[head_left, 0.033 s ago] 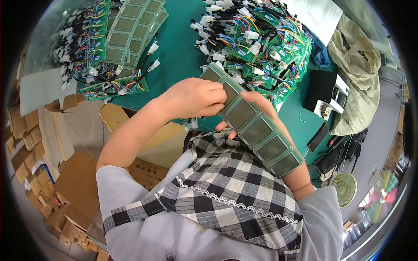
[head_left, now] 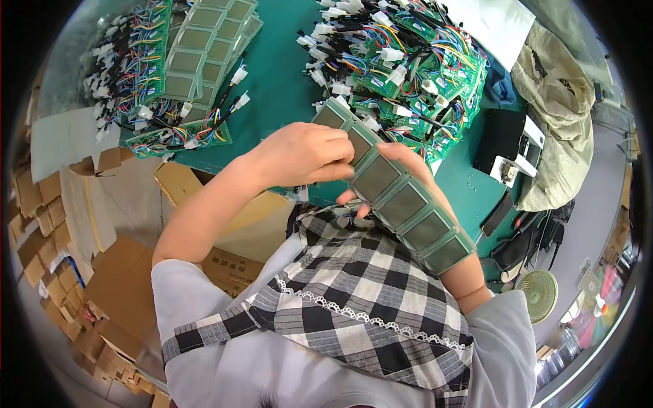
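A long strip of square grey display panels with pale green edges [head_left: 401,205] slants across my front, above the checked apron. My right hand [head_left: 408,160] grips it, thumb along the far edge and fingertips showing on the near side. At the strip's left edge, my left hand [head_left: 306,155] is closed, fingers curled and pressed together against it. Whatever those fingers pinch is hidden. Just beyond the strip lies a heap of green circuit boards [head_left: 439,78] with coloured wires and white plugs.
At the far left of the green table [head_left: 282,75] lie more display strips [head_left: 207,42] beside wired boards [head_left: 146,51]. To the right are a black and white device [head_left: 503,143], a beige sack [head_left: 554,115] and a small fan [head_left: 537,296]. Cardboard boxes [head_left: 119,292] stand at lower left.
Hardly anything differs. The lower end of the strip has shifted very slightly to the right; both hands keep their places.
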Motion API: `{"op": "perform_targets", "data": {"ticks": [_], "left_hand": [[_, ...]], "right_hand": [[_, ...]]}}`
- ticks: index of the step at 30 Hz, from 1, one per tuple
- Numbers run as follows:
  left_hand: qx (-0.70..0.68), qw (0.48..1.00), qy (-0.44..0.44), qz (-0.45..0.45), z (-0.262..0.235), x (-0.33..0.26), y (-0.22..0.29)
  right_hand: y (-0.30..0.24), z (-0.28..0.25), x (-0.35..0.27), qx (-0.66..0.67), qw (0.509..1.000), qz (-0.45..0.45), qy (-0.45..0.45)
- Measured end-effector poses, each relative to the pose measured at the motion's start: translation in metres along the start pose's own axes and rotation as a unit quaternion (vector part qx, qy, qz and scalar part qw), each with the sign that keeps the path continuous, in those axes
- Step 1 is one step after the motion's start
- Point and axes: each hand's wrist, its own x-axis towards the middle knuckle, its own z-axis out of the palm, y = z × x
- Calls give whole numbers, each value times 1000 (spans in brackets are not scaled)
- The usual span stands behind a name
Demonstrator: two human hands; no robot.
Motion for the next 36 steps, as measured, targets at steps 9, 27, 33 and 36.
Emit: {"op": "perform_targets", "data": {"ticks": [9, 27, 33, 36], "left_hand": [[4, 999, -31, -20, 4, 2, 8], [22, 998, -54, 4, 1, -2, 5], [13, 998, -56, 7, 2, -1, 5], [5, 998, -56, 5, 2, -1, 4]], "right_hand": [[2, 0, -5, -9, 1000, 13, 7], [9, -6, -3, -15, 999, -6, 40], [3, -1, 0, -36, 999, 21, 15], [6, 1, -4, -21, 999, -6, 33]]}}
